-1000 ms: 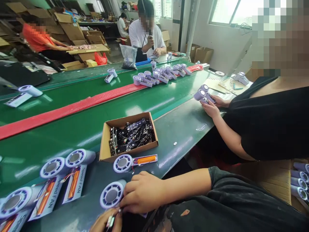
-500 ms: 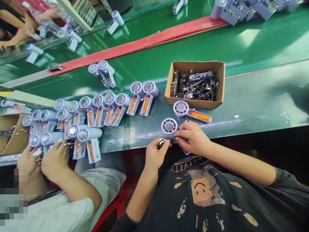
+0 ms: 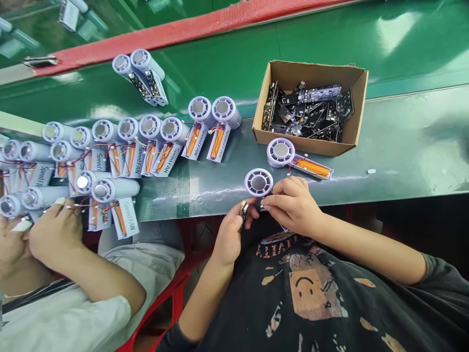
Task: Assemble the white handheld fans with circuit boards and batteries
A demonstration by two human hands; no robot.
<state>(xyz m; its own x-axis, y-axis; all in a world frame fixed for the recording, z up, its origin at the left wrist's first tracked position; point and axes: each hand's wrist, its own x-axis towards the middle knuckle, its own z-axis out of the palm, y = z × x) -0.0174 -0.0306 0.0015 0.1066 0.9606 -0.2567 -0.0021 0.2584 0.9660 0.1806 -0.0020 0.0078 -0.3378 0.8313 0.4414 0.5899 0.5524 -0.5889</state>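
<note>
Pinching a small metal part (image 3: 243, 211), left hand (image 3: 230, 233) meets right hand (image 3: 293, 204) (fingers pressed on a fan (image 3: 258, 183)) below the box (image 3: 357, 120); fitting next needs careful aim.

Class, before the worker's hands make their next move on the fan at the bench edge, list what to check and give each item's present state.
1. Left hand grips the small part: ok.
2. Right hand rests on the fan: ok.
3. Part seated in the fan: cannot tell, fingers hide it.
4. Box of boards within reach: ok.
5. Next fan lies apart from the hands: ok.
6. Co-worker's hand keeps clear of this fan: ok.
</note>
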